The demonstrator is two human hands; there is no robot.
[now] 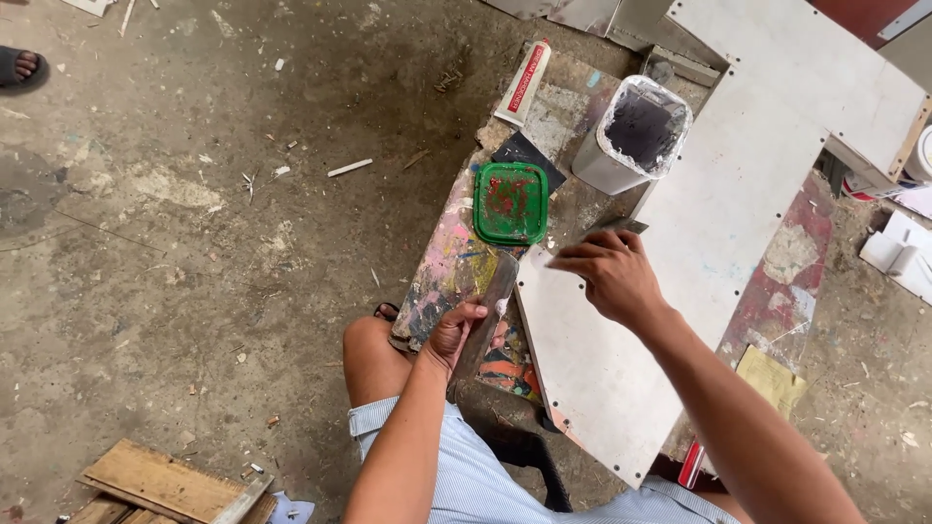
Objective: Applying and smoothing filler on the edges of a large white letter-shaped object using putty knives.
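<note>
- The left hand (456, 330) has its fingers curled around a wide metal scraper (485, 315), whose blade slants up toward the green lid.
- The right hand (612, 274) presses a small dark blade (610, 227) against the near edge of the white board (680, 262), fingers bunched together on it.
- The white board lies across the paint-stained worktop (456, 262), reaching from the person's lap to the far right.
- A green square lid (511, 202), smeared red, sits on the worktop just beyond the scraper.
- A white tub (631, 136) of dark paste stands further back, with a white tube (522, 83) lying to its left.
- Wooden planks (165, 482) lie on the dusty floor (194, 243).
</note>
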